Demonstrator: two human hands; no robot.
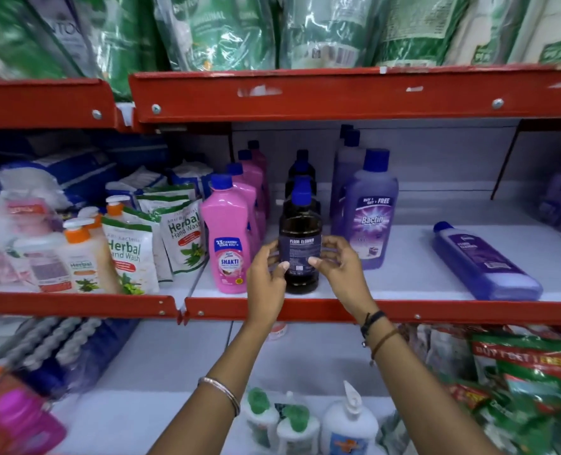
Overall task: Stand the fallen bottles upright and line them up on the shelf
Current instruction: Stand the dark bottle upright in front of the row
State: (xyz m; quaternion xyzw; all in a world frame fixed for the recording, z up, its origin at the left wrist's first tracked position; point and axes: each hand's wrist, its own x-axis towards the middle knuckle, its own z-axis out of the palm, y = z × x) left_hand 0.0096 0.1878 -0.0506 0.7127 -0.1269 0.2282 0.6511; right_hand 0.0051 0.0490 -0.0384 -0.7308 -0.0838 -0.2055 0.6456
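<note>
Both hands, left hand (266, 274) and right hand (338, 267), close their fingers (284, 266) around the upright dark bottle (300, 238) at the shelf (404, 280) front; right of it, well apart, a purple bottle (483, 261) lies flat.

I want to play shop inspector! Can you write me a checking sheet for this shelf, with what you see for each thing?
Surface: white middle shelf with a red front edge; bare patch between the purple bottles.
Job's things: dark bottle upright at the front of its row; purple bottle lying on its side to the right, not stood up yet.
Clutter: pink bottles and upright purple bottles in rows; hand wash pouches on the left.
Grippers: left hand and right hand both grip the dark bottle.
Cables: nothing seen.
Surroundings: green packs on the shelf above; white pump bottles on the shelf below.
</note>
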